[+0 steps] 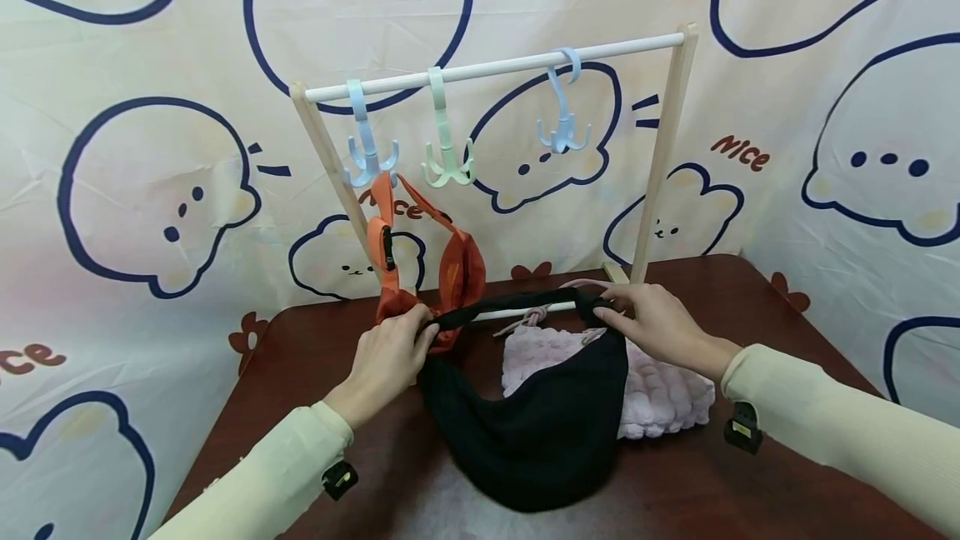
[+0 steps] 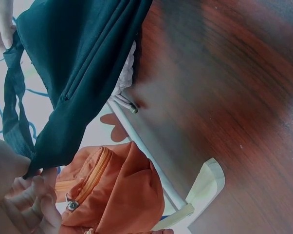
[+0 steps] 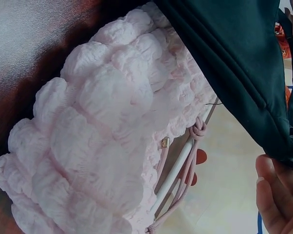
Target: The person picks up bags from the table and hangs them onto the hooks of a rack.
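Pale sleeves [image 1: 262, 473] are extended toward the far edge of the bench [image 1: 300, 357], over whose middle the black shoulder bag [image 1: 532, 440] is held, both ends of its strap [image 1: 517, 301] pinched by the left grip [image 1: 388, 361] and right grip [image 1: 660, 322]. Seemingly soft, light and perhaps slippery, it is best held where strap meets body, lest it fold.

Behind the black bag [image 1: 532, 440], the fluffy pink bag [image 1: 667, 398] obstructs the right and the hanging orange bag [image 1: 462, 269] the left. Above the black bag, a hand could pass between the green hook [image 1: 448, 163] and the right-hand blue hook [image 1: 563, 137], beneath the white top bar [image 1: 510, 67]. In front of the black bag, the tabletop [image 1: 420, 494] offers room.
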`<state>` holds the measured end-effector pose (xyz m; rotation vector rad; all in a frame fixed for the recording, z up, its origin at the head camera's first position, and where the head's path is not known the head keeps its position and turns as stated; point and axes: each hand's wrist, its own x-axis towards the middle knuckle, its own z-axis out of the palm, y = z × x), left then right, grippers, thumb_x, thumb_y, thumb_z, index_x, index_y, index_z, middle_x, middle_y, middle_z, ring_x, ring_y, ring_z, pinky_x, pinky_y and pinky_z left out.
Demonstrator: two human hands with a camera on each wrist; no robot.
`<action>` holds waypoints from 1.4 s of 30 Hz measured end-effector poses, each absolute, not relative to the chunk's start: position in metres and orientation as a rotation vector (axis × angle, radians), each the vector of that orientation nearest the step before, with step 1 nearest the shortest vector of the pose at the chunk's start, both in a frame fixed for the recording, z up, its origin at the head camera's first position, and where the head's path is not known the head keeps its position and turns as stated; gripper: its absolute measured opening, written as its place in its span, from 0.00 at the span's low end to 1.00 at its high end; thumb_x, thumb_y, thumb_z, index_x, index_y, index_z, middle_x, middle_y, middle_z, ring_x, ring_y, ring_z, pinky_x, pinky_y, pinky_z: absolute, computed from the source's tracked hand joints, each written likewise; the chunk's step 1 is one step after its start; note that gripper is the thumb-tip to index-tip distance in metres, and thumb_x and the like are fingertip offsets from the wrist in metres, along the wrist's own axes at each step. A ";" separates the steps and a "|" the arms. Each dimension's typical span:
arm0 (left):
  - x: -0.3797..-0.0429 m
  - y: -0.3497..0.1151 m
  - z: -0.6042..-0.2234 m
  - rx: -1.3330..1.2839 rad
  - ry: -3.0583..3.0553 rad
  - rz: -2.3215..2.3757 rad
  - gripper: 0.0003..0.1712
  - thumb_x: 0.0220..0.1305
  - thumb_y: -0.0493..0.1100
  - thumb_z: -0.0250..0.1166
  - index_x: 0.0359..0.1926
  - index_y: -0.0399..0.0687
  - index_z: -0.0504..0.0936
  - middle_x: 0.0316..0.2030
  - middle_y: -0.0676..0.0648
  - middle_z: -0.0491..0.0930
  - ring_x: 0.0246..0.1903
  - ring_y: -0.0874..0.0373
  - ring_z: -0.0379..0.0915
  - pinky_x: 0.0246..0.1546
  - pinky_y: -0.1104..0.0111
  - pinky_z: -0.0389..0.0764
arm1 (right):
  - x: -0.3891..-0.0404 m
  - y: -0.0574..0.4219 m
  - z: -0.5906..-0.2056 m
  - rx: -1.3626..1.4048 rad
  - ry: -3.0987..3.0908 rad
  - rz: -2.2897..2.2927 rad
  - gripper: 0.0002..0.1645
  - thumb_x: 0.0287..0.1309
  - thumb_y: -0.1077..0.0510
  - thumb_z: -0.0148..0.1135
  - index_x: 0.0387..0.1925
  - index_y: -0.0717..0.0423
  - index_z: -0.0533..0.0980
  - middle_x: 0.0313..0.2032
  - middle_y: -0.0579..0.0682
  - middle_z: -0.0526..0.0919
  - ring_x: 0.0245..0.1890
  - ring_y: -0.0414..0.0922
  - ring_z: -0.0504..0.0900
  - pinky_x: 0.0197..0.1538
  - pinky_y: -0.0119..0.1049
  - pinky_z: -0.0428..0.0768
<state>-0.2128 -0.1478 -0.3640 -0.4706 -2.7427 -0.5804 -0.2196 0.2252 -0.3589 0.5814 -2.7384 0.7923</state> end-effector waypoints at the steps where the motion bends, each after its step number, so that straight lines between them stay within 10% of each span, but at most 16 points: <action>1: -0.213 -0.148 -0.364 -0.469 -2.742 -0.583 0.05 0.72 0.46 0.63 0.40 0.50 0.79 0.19 0.53 0.73 0.17 0.59 0.66 0.18 0.67 0.66 | -0.220 0.225 -0.359 0.579 -2.740 0.792 0.16 0.68 0.51 0.65 0.49 0.57 0.84 0.36 0.52 0.90 0.33 0.43 0.85 0.35 0.41 0.81; 16: -0.211 -0.148 -0.362 -0.436 -2.751 -0.595 0.07 0.73 0.47 0.62 0.41 0.50 0.80 0.19 0.53 0.73 0.16 0.59 0.67 0.18 0.66 0.67 | -0.221 0.217 -0.358 0.560 -2.729 0.823 0.17 0.68 0.51 0.64 0.50 0.57 0.83 0.33 0.49 0.88 0.24 0.36 0.77 0.28 0.34 0.72; 42: -0.208 -0.151 -0.354 -0.444 -2.674 -0.592 0.06 0.73 0.47 0.62 0.40 0.50 0.80 0.21 0.52 0.76 0.18 0.60 0.67 0.19 0.67 0.66 | -0.222 0.210 -0.351 0.575 -2.649 0.840 0.13 0.66 0.54 0.66 0.47 0.56 0.85 0.40 0.53 0.90 0.39 0.49 0.88 0.38 0.43 0.81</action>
